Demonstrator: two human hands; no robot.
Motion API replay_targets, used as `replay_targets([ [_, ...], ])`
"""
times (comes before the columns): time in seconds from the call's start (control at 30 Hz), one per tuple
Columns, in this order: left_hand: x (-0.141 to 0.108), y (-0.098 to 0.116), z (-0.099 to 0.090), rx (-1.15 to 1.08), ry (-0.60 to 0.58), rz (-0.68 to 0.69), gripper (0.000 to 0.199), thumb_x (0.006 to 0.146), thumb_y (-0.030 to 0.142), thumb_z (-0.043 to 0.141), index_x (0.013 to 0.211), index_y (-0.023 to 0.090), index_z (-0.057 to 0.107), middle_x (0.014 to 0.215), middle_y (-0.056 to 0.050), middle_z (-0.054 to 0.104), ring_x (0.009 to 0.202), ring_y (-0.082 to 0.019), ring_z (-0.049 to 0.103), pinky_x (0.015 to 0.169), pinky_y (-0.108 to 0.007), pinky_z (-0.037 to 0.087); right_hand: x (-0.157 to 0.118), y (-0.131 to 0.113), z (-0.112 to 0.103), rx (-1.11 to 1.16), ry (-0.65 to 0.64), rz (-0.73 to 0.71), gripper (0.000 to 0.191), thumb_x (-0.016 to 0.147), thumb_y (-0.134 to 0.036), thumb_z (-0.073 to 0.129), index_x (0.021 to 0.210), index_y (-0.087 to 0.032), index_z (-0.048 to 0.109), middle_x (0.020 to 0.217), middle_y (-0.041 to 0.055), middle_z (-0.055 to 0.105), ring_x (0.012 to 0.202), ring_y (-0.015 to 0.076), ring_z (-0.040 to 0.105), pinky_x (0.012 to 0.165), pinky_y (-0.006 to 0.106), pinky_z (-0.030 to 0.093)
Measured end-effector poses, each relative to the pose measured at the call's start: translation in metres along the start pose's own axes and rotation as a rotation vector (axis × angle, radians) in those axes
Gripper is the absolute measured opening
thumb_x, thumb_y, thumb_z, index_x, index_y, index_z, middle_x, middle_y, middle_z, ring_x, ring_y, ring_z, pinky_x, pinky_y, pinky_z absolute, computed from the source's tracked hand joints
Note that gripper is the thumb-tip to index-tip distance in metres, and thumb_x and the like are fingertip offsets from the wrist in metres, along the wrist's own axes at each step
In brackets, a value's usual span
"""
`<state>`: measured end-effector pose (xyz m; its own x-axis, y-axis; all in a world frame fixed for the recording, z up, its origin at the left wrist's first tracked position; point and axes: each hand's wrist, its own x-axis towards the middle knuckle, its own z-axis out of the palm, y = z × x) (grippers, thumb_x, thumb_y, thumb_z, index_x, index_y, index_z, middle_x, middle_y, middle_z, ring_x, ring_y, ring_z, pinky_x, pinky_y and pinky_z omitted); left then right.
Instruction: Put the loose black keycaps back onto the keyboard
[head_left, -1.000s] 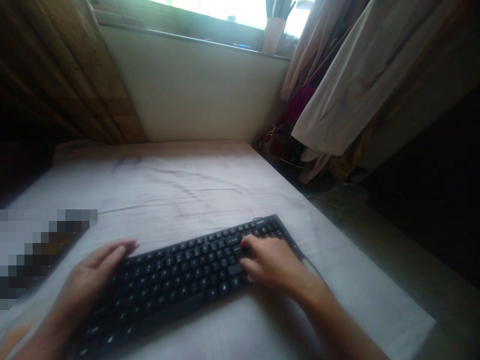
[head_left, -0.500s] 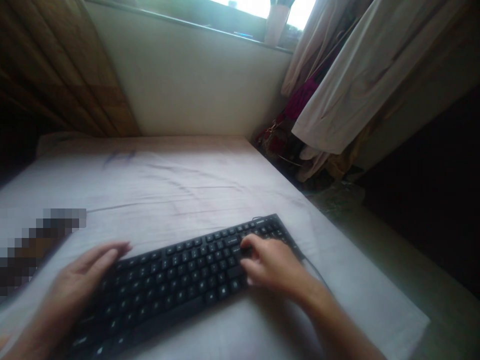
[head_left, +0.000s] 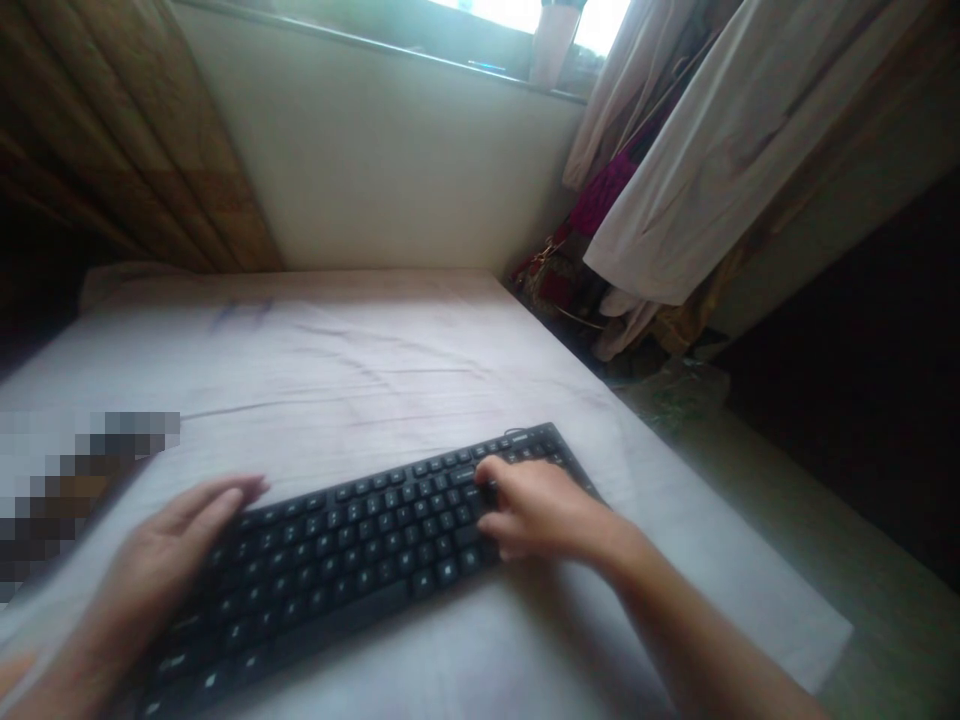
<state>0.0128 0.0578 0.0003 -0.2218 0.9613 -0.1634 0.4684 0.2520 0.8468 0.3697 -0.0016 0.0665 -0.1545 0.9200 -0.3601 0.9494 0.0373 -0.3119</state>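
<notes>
A black keyboard lies slanted on a white sheet, its right end farther away than its left. My left hand rests along the keyboard's left end, fingers stretched out close together and the thumb beside them. Over the right part of the keys is my right hand, with bent fingers. Its index finger and thumb are apart, their tips at the keys near the number pad, and I see nothing held between them. The other fingers of that hand are partly hidden.
The white sheet covers a flat bed-like surface whose right edge drops to the floor. Hanging clothes are at the right, a brown curtain at the left. A pot stands on the window ledge. A pixelated patch hides something at left.
My right hand has shifted slightly up and left over the keys. The left hand stays at the keyboard's left end, and the keyboard appears slightly higher in view.
</notes>
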Motion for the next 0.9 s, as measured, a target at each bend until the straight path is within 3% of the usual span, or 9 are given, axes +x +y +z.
replay_targets([
  [0.33,-0.002,0.003,0.001,-0.002,0.002,-0.008,0.060,0.048,0.074,0.065,0.085,0.028,0.076,0.102,-0.004,0.078,0.112,-0.034,0.065,0.112,-0.050,0.037,-0.002,-0.002,-0.001,-0.012,0.071,0.028,0.027,0.080,-0.023,0.060,0.106,-0.024,0.065,0.068,-0.0012,0.073,0.073,0.0194,0.068,0.062,0.025,0.037],
  [0.5,0.000,0.001,0.000,-0.001,0.000,0.002,0.062,0.048,0.076,0.066,0.086,0.028,0.076,0.104,-0.004,0.078,0.113,-0.033,0.065,0.113,-0.049,0.037,-0.005,-0.004,0.000,-0.020,0.125,0.010,0.018,0.086,-0.028,0.059,0.099,-0.025,0.071,0.076,0.0006,0.076,0.075,0.0190,0.069,0.065,0.025,0.041],
  [0.77,0.002,-0.007,-0.002,0.003,-0.012,0.040,0.065,0.050,0.080,0.066,0.087,0.028,0.077,0.104,-0.007,0.078,0.111,-0.036,0.066,0.110,-0.053,0.038,-0.008,-0.002,0.000,-0.014,0.121,-0.048,0.035,0.084,-0.024,0.060,0.116,-0.028,0.073,0.079,0.0026,0.078,0.078,0.0213,0.072,0.074,0.029,0.049],
  [0.9,0.002,-0.006,-0.001,0.021,-0.006,0.081,0.068,0.051,0.083,0.065,0.087,0.027,0.077,0.103,-0.008,0.078,0.109,-0.037,0.067,0.109,-0.055,0.039,-0.015,0.005,-0.002,0.301,0.171,-0.023,0.025,0.087,-0.028,0.058,0.106,-0.021,0.073,0.069,0.0013,0.075,0.067,0.0179,0.071,0.070,0.027,0.051],
])
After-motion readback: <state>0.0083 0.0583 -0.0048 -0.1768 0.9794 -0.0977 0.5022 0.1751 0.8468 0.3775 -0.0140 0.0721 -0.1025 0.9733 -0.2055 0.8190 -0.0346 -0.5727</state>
